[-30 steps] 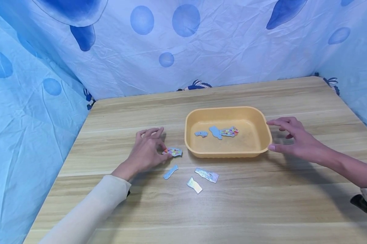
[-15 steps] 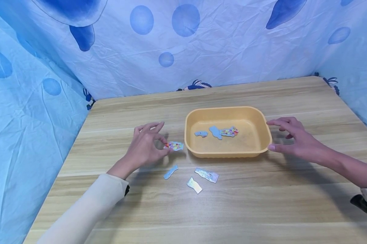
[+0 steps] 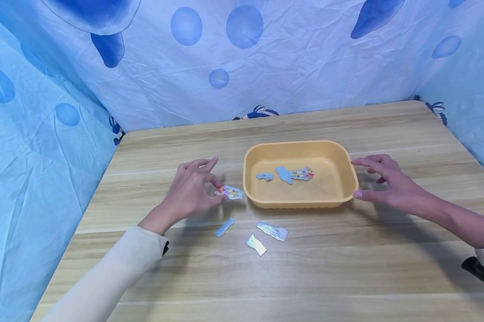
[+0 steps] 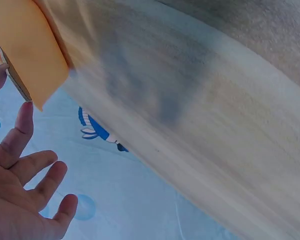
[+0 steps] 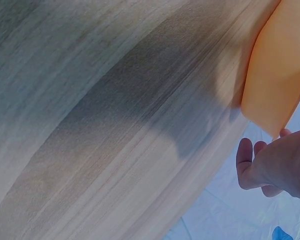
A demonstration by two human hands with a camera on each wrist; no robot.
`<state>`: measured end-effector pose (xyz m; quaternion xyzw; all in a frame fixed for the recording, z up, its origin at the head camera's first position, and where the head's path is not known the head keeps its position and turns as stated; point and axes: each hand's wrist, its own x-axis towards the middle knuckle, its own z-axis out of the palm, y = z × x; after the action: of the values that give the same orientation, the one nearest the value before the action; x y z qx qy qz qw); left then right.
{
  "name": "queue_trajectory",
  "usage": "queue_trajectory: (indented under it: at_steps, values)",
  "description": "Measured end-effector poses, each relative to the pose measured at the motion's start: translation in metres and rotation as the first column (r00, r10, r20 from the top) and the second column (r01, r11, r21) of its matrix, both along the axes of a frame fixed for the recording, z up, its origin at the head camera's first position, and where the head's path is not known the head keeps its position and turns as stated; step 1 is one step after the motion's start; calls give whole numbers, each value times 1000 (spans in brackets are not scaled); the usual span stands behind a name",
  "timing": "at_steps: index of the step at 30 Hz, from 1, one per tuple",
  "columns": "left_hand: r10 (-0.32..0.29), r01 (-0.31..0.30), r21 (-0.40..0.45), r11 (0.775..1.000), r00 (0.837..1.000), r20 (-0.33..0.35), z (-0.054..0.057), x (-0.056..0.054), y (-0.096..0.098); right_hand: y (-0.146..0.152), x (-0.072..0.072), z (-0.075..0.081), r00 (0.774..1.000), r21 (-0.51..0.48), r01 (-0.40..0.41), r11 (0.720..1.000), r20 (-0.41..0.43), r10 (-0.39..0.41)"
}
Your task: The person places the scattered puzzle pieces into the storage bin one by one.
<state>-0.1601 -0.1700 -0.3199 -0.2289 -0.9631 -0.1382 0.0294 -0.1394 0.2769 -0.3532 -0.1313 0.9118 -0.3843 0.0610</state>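
Note:
In the head view my left hand [image 3: 189, 192] pinches a flat puzzle piece [image 3: 231, 192] with a multicoloured pattern and pale blue edges between thumb and index finger. It is held just above the table, beside the left wall of a yellow-orange plastic tray [image 3: 294, 205]. The left wrist view catches the same puzzle piece [image 4: 15, 75] edge-on, the other fingers spread. My right hand [image 3: 395, 183] touches the tray's right rim with the tips of thumb and index finger, and holds nothing. Inside the tray lie a small blue piece [image 3: 265, 177], a plain blue piece [image 3: 283, 174] and a multicoloured piece [image 3: 302, 174].
In front of the tray, a narrow blue piece [image 3: 225, 227], a shiny silver piece [image 3: 256, 244] and a longer silvery piece [image 3: 273, 231] lie on the wooden table [image 3: 306, 277]. Blue patterned sheeting [image 3: 165, 80] hangs behind and beside the table.
My left hand has lifted the multicoloured puzzle piece from the table and brought it slightly up and right, closer to the tray. The right hand has stayed at the rim.

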Motion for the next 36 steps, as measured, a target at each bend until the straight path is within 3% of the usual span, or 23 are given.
queue_trajectory:
  at_steps: [8,14,22,32,36]
  values:
    - [5,-4,10,1000,1000,-20,10,-2,-5,0,0,0,1000,-7,8,1000,5,-8]
    - [-31,32,18,999,998,-60,18,-5,1,0,0,2,1000,2,5,1000,9,-5]
    - [-91,91,6,996,994,-65,27,-9,22,-1,1,1,1000,6,8,1000,-8,-8]
    - [-151,149,-53,987,988,-34,33,-25,57,-1,-1,1,1000,37,9,999,0,-9]
    - [-213,210,-73,975,976,-39,31,-33,69,-1,-1,0,1000,42,8,999,9,-8]
